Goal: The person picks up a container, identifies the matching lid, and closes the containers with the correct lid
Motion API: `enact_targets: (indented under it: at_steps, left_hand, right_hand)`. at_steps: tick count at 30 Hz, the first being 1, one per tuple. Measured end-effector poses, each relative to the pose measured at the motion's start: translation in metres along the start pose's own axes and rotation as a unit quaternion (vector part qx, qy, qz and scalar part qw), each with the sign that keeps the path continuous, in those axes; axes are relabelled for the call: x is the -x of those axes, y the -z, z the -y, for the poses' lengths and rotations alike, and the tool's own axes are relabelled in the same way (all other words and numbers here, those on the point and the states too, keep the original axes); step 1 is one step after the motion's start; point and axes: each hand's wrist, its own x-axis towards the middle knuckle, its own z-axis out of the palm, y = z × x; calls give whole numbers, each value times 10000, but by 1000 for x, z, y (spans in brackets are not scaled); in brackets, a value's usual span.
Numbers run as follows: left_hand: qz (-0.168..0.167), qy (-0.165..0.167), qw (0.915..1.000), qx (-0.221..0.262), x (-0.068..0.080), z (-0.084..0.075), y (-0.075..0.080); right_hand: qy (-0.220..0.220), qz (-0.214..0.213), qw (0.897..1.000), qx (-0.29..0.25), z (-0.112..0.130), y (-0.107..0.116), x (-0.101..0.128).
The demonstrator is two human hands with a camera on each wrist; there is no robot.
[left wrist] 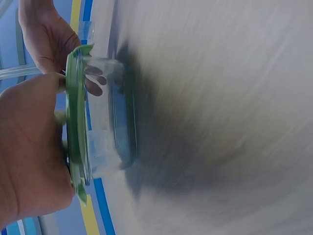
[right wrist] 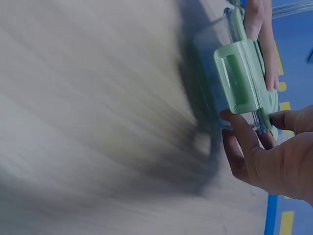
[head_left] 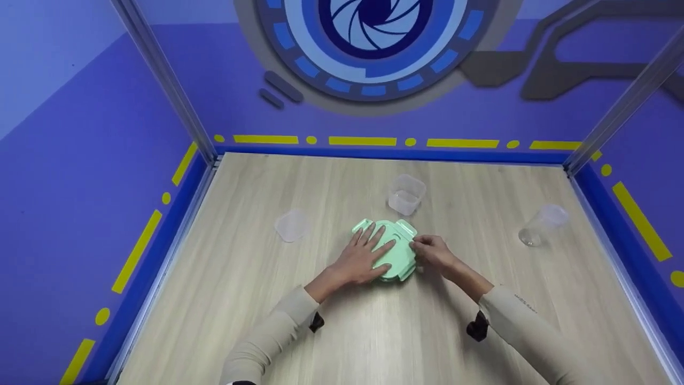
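A food container with a clear body and a light green lid sits on the table, the lid lying over its top. My left hand rests on the lid, fingers spread across it. At the lid's right edge, my right hand pinches the rim. In the right wrist view its thumb is on the lid's edge, and the fingers are below, near a latch flap. That flap slants down along the container's side. Other flaps stick out around the lid in the head view.
A clear square tub stands just behind the green-lidded container. To the left lies a flat translucent lid. A clear round jar is at the right. Walls border the wooden table at the back and sides.
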Motion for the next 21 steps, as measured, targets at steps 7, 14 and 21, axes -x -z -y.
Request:
enact_targets:
  at_steps: [7, 14, 21]
  left_hand:
    - [-1, 325, 9993, -203, -5, -3, -6]
    - [-56, 343, 9988, -358, -7, -3, -7]
    - [-2, 32, 9994, -335, -7, 6, -4]
  right_hand:
    - [-207, -117, 9973, -694, 0, -6, 8]
    - [-530, -409, 9867, -1484, -1, -23, 17]
    - [-749, -124, 9874, -1388, -3, -19, 18]
